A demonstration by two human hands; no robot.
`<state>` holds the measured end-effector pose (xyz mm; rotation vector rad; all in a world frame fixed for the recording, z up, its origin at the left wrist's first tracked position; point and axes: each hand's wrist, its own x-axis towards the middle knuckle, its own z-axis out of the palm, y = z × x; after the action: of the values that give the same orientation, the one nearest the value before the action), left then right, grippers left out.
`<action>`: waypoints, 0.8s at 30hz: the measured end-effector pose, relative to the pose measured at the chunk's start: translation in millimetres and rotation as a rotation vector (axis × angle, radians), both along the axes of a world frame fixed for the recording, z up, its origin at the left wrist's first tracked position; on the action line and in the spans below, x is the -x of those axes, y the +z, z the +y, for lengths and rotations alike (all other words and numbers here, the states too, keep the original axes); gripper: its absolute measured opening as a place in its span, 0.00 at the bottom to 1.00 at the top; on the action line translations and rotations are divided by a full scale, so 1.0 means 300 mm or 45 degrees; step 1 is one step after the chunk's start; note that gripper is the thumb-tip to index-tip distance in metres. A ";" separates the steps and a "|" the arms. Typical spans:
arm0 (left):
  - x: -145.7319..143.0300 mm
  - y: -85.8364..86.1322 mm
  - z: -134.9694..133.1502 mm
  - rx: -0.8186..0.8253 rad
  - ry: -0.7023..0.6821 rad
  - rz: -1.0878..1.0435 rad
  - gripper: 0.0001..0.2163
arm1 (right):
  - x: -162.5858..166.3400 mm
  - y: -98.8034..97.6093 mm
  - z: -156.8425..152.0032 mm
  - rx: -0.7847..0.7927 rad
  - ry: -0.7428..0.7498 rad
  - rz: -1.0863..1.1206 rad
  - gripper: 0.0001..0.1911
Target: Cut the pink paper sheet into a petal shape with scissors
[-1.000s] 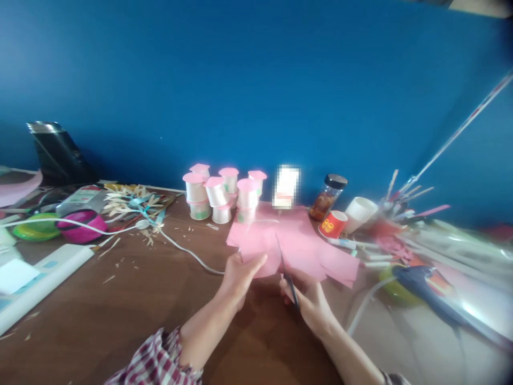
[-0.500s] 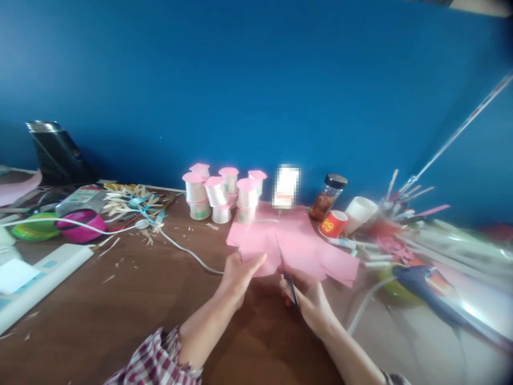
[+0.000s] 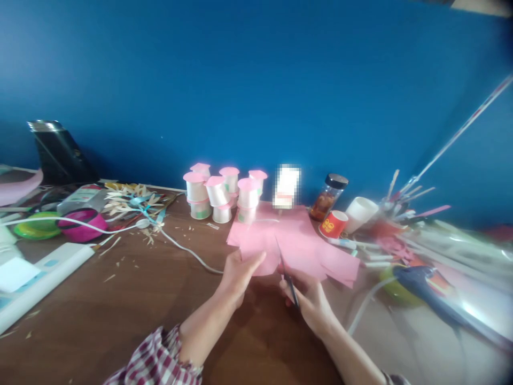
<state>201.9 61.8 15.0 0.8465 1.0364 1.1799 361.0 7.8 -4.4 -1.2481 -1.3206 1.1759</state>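
Observation:
My left hand (image 3: 239,271) pinches the near edge of a pink paper sheet (image 3: 260,246), thumb on top. My right hand (image 3: 308,299) is closed round small dark scissors (image 3: 285,270), whose blades point away from me into the pink paper just right of my left thumb. More pink paper (image 3: 320,251) lies spread on the brown table (image 3: 120,305) behind and to the right of the cut.
White cups with pink lids (image 3: 224,195) cluster by the blue wall. A glass jar (image 3: 328,198), red paper cup (image 3: 332,223) and white cup (image 3: 360,214) stand to the right, then pens and a glue gun (image 3: 428,286). A white cable (image 3: 188,251), straw scraps and bowls lie left.

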 end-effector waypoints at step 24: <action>-0.007 -0.019 0.011 0.013 0.021 0.004 0.17 | 0.002 0.005 -0.003 0.014 -0.018 0.036 0.22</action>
<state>204.0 65.2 9.4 0.8332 1.0526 1.1863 360.5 6.9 -3.0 -1.2422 -1.2846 1.1882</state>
